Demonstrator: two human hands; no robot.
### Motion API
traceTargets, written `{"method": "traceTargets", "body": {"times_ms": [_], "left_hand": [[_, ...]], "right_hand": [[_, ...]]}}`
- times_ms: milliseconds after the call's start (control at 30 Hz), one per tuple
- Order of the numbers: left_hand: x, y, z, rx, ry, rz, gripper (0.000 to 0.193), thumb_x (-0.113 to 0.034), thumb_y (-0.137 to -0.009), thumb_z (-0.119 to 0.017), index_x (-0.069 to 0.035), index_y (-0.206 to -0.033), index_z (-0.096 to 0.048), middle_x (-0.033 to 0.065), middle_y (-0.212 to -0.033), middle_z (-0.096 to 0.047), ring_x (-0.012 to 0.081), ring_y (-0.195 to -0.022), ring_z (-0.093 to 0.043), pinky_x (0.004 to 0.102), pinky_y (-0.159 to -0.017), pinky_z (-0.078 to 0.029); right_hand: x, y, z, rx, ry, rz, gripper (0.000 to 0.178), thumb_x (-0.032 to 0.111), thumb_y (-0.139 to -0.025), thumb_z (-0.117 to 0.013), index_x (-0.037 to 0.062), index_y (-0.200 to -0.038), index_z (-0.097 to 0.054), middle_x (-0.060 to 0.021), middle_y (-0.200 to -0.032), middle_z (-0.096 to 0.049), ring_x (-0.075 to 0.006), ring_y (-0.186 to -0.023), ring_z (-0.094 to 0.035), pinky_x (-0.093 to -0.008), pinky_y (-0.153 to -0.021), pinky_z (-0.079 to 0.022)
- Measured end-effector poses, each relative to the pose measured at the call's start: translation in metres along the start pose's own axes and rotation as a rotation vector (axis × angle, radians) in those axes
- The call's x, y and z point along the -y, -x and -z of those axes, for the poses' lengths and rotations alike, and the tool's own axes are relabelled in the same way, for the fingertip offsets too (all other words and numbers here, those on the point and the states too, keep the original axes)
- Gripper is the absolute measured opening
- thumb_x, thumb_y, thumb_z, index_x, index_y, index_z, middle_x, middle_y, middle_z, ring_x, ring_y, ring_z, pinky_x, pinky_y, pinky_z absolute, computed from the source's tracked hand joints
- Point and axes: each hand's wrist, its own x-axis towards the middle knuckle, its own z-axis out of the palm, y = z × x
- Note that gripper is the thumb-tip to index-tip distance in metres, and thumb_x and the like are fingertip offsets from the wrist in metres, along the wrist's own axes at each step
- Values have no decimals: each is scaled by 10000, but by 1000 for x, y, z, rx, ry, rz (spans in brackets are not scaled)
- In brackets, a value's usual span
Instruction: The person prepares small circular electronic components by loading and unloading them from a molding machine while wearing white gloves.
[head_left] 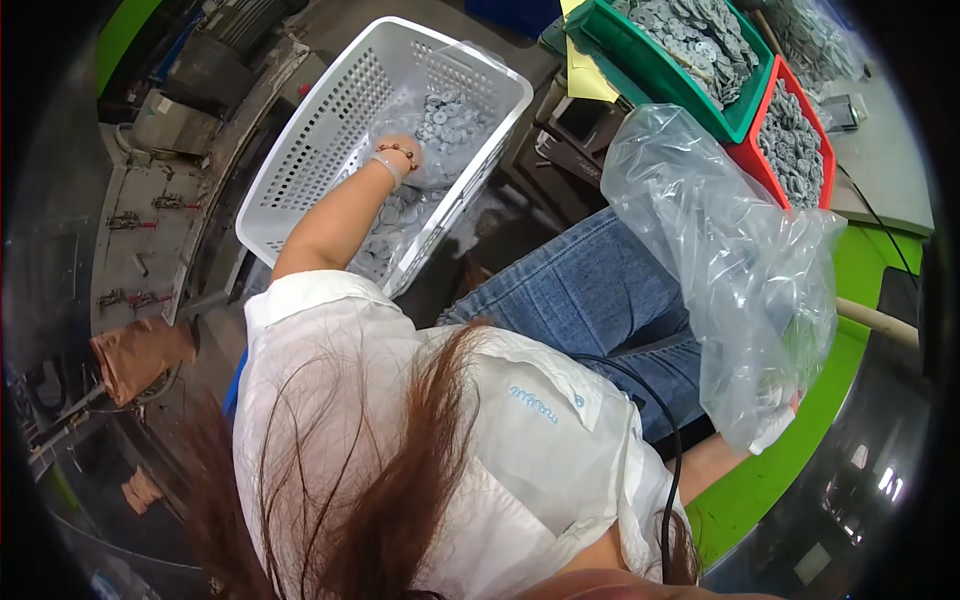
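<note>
My left arm reaches down into a white perforated plastic basket. My left hand, with a beaded bracelet at the wrist, is beside a clear bag of grey round discs. Its fingers point away and are hidden, so their grip does not show. More grey discs lie low in the basket below my wrist. On the right, my right hand is mostly covered by a large crumpled clear plastic bag, which it grips near its lower end. Something white shows at that hand.
A green bin and a red bin, both filled with grey discs, stand on the table at far right. Yellow paper hangs beside the green bin. A black cable crosses my lap. Machinery with clamps stands at left.
</note>
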Motion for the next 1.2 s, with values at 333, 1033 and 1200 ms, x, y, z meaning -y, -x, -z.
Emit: {"method": "traceTargets", "body": {"times_ms": [333,1033,1200], "left_hand": [[-23,-40,16,-414,579,563,500,-274,-865,-559,-64,-1295,-412,139,-1342,-448,314,-1273,-405,586,-970,-355],[63,22,-25,-1123,989,2,445,-370,-893,-557,41,-1060,-522,186,-882,-614,304,-802,-600,397,-732,-462],[92,33,-122,-729,1057,438,649,-458,-836,-589,90,-1169,-487,256,-1027,-604,334,-1008,-585,409,-874,-446]], "right_hand": [[-1,4,-7,-74,41,41,317,158,-838,-490,3,-1095,-591,-154,-1071,-577,-260,-1035,-510,-356,-941,-362],[-6,-12,0,-200,300,189,327,204,-849,-538,-34,-1061,-615,-218,-1069,-613,-349,-1050,-561,-436,-950,-425],[-21,-9,-23,-163,287,132,305,196,-862,-522,-23,-1058,-602,-188,-1008,-589,-309,-964,-531,-402,-868,-404]]}}
